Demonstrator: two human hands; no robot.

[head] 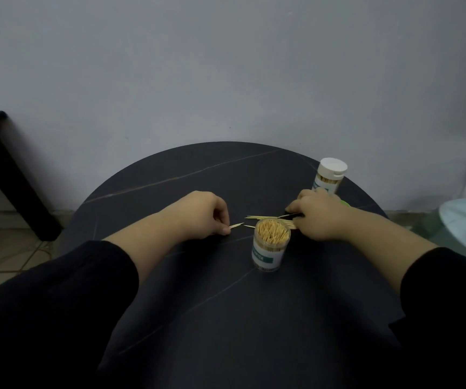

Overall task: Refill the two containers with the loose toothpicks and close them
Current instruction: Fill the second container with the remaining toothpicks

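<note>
Left hand [198,214] pinches one toothpick [236,226], aimed at the open jar [271,248] for loading. Right hand [320,217] curls over the loose toothpicks [254,217], apparently gathering (actual grip indeterminate). Far jar [330,175] capped.

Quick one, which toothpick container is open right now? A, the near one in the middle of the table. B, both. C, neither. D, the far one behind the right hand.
A: the near container shows bare toothpick tips at its open top, while the far container has its white lid on.
</note>
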